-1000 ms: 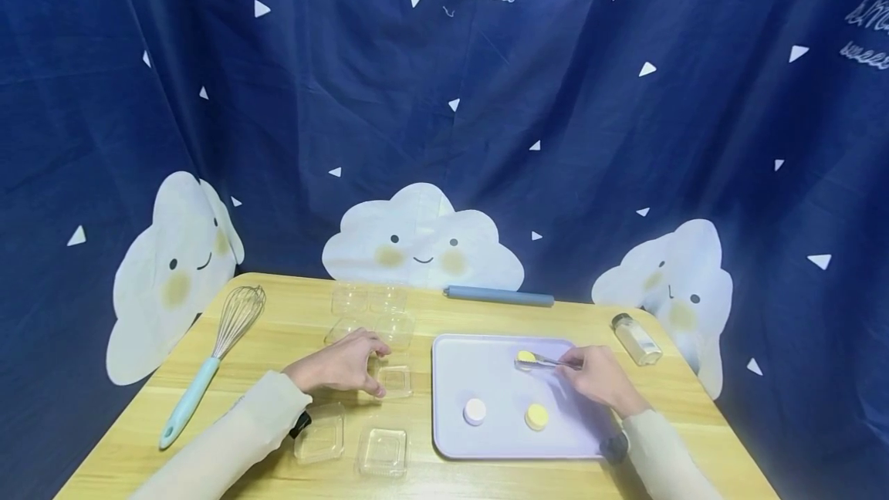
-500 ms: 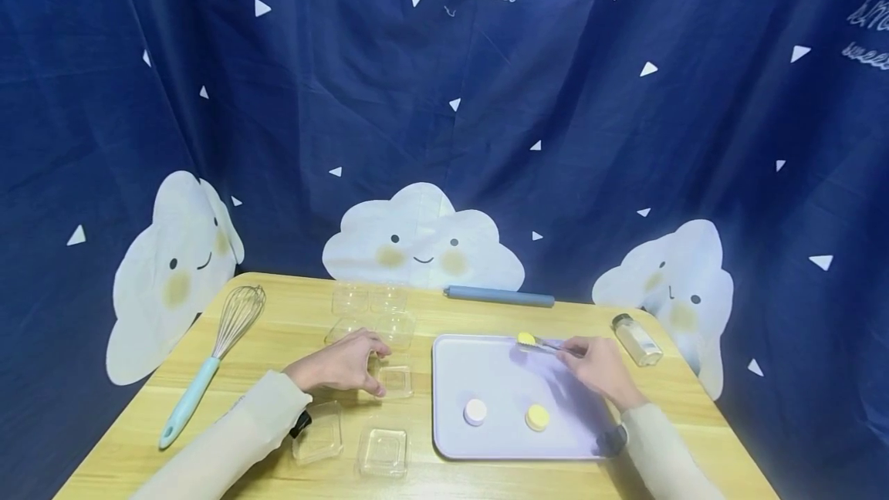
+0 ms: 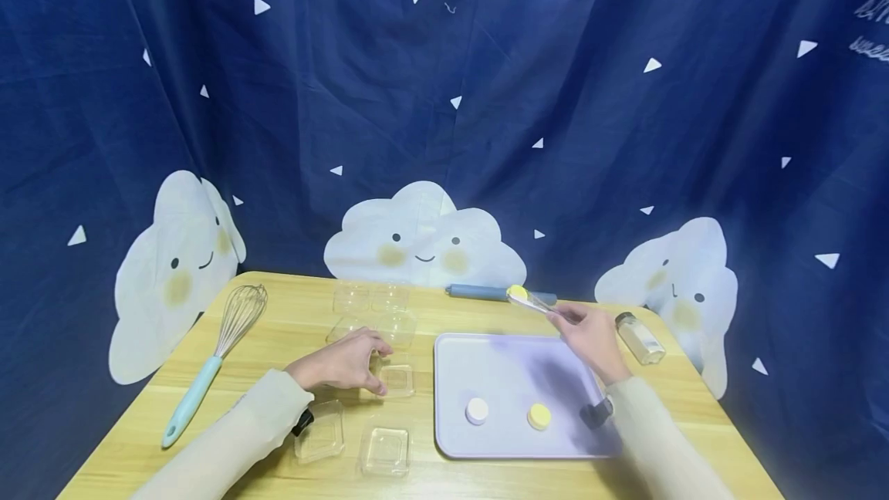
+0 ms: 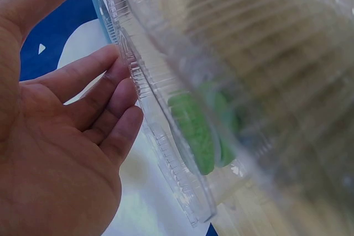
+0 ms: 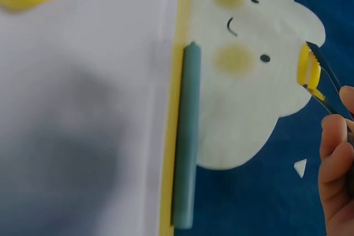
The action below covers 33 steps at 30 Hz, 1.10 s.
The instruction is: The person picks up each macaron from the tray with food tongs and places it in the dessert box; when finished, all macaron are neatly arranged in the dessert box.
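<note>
My right hand (image 3: 590, 342) grips small metal tongs (image 3: 542, 305) beyond the far edge of the lilac tray (image 3: 451, 361). A yellow macaron (image 5: 303, 66) with a pale filling is pinched sideways between the serrated tong tips. On the tray sit a second yellow macaron (image 3: 539, 417) and a whitish one (image 3: 477, 411). My left hand (image 3: 343, 361) spreads thumb and fingers at a clear plastic box (image 3: 396, 380) left of the tray. In the left wrist view its fingertips touch a ridged clear plastic edge, with a green macaron (image 4: 191, 131) visible behind the plastic.
More clear boxes (image 3: 386, 451) stand in front of and behind the left hand. A whisk (image 3: 201, 376) lies at the left and a blue rolling pin (image 3: 475, 292) along the back edge. A glass shaker jar (image 3: 640, 339) lies at the right.
My right hand has lifted the yellow macaron off the tray's far part with the tongs, raising it up and away in front of the rolling pin. The left hand stays in place.
</note>
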### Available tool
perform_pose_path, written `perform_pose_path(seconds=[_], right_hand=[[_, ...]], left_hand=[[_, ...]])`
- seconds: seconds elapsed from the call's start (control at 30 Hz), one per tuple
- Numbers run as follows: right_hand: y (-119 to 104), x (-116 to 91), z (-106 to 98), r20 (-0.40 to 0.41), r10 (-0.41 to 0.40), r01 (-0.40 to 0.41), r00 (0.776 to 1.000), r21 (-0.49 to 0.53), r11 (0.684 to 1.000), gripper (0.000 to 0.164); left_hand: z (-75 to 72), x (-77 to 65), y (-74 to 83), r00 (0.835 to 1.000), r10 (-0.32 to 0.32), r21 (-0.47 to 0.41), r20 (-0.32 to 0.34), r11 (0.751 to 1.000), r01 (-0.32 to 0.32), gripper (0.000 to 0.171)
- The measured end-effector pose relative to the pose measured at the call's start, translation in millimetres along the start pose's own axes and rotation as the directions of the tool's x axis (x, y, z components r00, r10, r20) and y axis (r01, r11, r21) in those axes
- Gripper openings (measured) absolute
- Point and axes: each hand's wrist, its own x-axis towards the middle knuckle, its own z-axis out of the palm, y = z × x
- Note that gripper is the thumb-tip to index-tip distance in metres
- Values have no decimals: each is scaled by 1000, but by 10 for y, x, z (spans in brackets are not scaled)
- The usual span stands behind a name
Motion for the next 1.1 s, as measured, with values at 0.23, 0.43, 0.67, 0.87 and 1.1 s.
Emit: perform_pose_path(seconds=[0.23,0.43,0.67,0.87,1.1], right_hand=[[-261,90,114,-12,55,-53,998,152,987,17],[-438,104,234,-5,36,-34,999,220,975,17],[-571,114,365,9,-26,23,1000,216,976,14],[-734,112,480,51,-90,76,995,235,969,14],[-907,69,628,115,-188,158,975,233,959,13]], left_hand=[[10,26,-22,1000,6,2,2,1000,-6,73],[22,28,-38,1000,6,1,-1,1000,-6,73],[27,6,-28,1000,-12,-11,1,1000,12,72],[29,-1,-33,1000,-18,-11,1,1000,18,73],[23,17,-42,1000,5,-13,-12,1000,-5,71]])
